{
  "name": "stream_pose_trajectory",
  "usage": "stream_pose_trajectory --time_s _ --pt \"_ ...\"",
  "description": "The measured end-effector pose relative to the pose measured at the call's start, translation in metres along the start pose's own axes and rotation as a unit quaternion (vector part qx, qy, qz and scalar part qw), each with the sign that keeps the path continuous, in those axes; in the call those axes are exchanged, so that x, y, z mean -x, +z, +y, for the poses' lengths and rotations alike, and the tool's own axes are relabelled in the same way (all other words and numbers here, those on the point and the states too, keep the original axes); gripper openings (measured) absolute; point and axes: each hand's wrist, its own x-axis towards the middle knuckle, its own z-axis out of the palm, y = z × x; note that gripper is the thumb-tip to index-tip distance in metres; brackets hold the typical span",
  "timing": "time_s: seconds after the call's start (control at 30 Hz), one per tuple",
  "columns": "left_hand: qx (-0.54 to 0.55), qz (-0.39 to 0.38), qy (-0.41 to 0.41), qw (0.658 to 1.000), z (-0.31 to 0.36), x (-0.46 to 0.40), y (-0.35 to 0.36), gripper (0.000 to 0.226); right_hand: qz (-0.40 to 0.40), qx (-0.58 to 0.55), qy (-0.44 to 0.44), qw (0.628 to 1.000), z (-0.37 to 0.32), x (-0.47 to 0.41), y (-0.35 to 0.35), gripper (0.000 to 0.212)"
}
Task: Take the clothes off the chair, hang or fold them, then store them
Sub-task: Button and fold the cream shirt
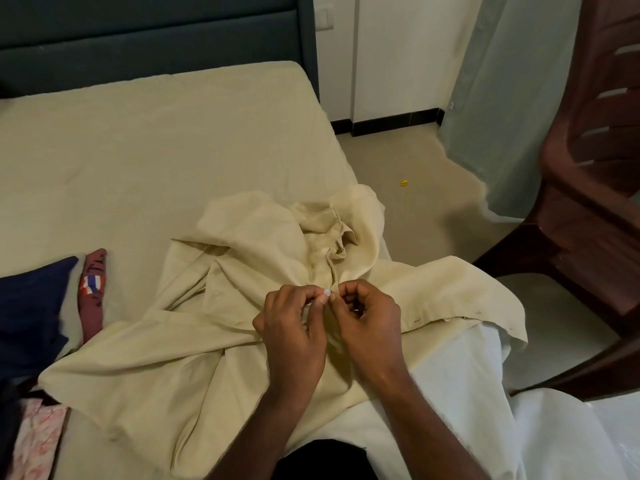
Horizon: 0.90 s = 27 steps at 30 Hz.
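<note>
Buttoning the cream shirt [242,327] spread on the bed [156,150], near edge, you pinch the white button [326,292] with your left hand [294,327] and the placket with your right hand [367,323]. Risk: the fabric is bunched, so the button may slip or go into the wrong hole. Brown chair [588,202] stands right, bare.

Chair [588,188] cut off at right edge, navy garment [31,313] cropped at left, shirt [221,327] placket hidden under hands
</note>
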Motion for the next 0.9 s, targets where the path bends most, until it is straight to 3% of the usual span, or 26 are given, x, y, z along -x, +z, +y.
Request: stream_pose_trajectory --time_s 0.17,0.37,0.47,0.6,0.77,0.9 --pt "-0.006 -0.005 0.005 1.000 0.000 -0.002 -0.002 0.015 -0.007 -0.006 0.002 1.000 0.003 0.000 0.000 0.006" --pt "-0.020 -0.002 0.013 1.000 -0.003 -0.005 -0.003 0.007 0.003 -0.027 0.002 1.000 0.001 0.001 -0.002 0.023" --pt "-0.001 -0.012 0.003 1.000 -0.003 -0.006 -0.005 0.008 -0.001 -0.035 -0.008 0.999 -0.001 0.000 -0.001 0.019" --pt "0.058 -0.050 -0.060 0.995 -0.005 -0.006 -0.003 0.017 -0.001 -0.046 -0.009 0.999 -0.002 0.000 -0.002 0.012" --pt "0.197 -0.093 -0.173 0.960 0.004 -0.009 -0.008 0.020 -0.004 0.051 -0.065 0.997 0.003 0.000 0.001 0.008" --pt "0.217 -0.086 -0.203 0.951 0.002 -0.013 -0.007 0.020 -0.001 0.049 -0.061 0.997 0.005 0.000 0.002 0.008"
